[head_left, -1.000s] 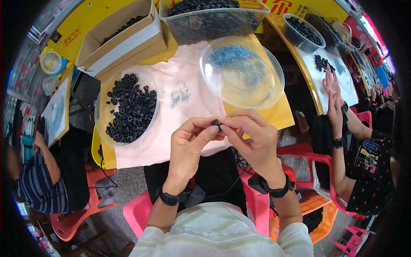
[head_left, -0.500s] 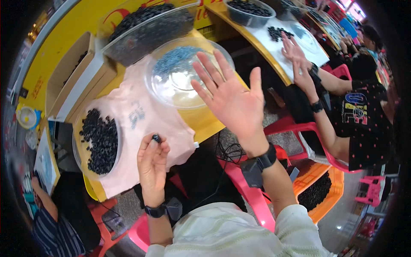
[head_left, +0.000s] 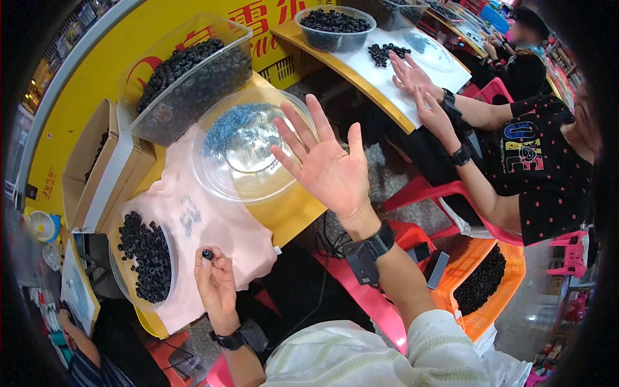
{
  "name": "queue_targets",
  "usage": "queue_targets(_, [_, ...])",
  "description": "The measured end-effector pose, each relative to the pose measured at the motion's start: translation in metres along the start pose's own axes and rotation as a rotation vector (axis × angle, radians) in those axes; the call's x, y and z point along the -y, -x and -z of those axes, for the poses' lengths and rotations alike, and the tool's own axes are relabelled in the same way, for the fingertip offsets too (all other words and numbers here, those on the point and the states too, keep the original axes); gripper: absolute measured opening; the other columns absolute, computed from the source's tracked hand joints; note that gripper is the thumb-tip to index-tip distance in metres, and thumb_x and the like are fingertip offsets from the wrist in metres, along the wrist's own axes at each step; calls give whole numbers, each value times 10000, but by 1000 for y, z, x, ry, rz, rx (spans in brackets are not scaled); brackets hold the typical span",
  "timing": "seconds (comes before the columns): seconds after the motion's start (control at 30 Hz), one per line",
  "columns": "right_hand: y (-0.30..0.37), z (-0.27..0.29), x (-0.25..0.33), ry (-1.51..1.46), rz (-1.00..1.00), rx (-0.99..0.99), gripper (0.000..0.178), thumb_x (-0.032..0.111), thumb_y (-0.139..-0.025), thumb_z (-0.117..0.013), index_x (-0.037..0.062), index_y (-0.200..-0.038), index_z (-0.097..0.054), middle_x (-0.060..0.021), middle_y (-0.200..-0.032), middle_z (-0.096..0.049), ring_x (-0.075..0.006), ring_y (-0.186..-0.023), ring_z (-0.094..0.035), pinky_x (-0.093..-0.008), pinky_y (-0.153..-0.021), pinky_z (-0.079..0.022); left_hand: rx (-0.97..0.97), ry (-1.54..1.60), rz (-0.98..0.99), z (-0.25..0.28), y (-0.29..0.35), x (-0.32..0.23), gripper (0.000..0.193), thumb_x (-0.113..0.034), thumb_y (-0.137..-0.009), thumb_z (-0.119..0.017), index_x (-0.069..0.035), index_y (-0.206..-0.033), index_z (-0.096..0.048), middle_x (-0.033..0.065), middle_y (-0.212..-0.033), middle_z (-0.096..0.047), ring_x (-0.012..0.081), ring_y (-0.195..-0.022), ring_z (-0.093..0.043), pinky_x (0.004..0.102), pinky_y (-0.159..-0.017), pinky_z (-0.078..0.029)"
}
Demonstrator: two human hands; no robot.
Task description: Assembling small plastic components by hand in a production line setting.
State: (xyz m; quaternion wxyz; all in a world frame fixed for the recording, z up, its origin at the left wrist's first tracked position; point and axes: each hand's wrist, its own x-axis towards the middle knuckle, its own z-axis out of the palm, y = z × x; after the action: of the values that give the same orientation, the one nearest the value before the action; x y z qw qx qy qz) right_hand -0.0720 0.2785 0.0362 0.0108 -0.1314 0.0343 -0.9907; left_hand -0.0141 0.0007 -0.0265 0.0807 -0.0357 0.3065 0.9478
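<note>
My left hand (head_left: pixel 218 287) pinches a small black cylindrical part (head_left: pixel 207 255) between thumb and fingertips, above the near edge of a pink cloth (head_left: pixel 238 226). Nothing is in my right hand (head_left: pixel 332 171), which is raised palm up with fingers spread. Beyond it, partly covered by its fingers, lies a round clear plastic dish (head_left: pixel 267 184) holding many tiny blue pieces (head_left: pixel 229 132). Left of my left hand, a second round clear tray (head_left: pixel 126 274) holds a heap of similar black parts (head_left: pixel 147 258). Both wrists wear black straps with boxy devices.
A large clear bin (head_left: pixel 158 119) of black parts and a cardboard box (head_left: pixel 126 158) stand at the table's back left. To the right, a co-worker's hands (head_left: pixel 419 84) hover by another table. An orange crate (head_left: pixel 509 300) of black parts sits low right, near pink stools (head_left: pixel 371 297).
The view has shifted, so the table and its contents appear further left and mostly lower. My hands keep nearly the same pose, the left still pinching the black part.
</note>
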Motion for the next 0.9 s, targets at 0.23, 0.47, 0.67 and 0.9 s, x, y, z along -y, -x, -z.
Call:
queue_targets(0.23, [-5,-1,-2,407,52,-60,730,591,-982,-182,109,-1528,-222,-131,-1572,-245,-279,-1439,-252,-456,-1178,-194,-16,10,1,-4,2,0,187,-33,-923,-599,12,-1091,-532,105,-996,-555,119,-837,-528,231,-775,-480])
queue_targets(0.47, [-6,-4,0,964,81,3,695,460,-967,-172,41,-1516,-243,-173,-1511,-364,-287,-1394,-345,-431,-1118,-290,2,-21,13,-7,1,1,185,-34,-925,-596,19,-1089,-530,115,-994,-559,127,-816,-529,242,-774,-482])
queue_targets(0.67, [-8,1,0,1153,263,66,646,441,-1026,-229,7,-1504,-259,-189,-1405,-495,-275,-1276,-493,-384,-1067,-359,-3,-27,1,-5,1,4,193,-36,-929,-589,23,-1103,-529,118,-1007,-562,137,-826,-527,250,-776,-472])
queue_targets(0.9, [2,-6,-26,1519,198,147,635,429,-1019,-268,-16,-1463,-350,-194,-1315,-578,-257,-1188,-569,-370,-1011,-399,-51,-138,-11,1,6,2,289,-105,-921,-606,-13,-1189,-551,72,-1044,-591,160,-894,-559,333,-817,-472])
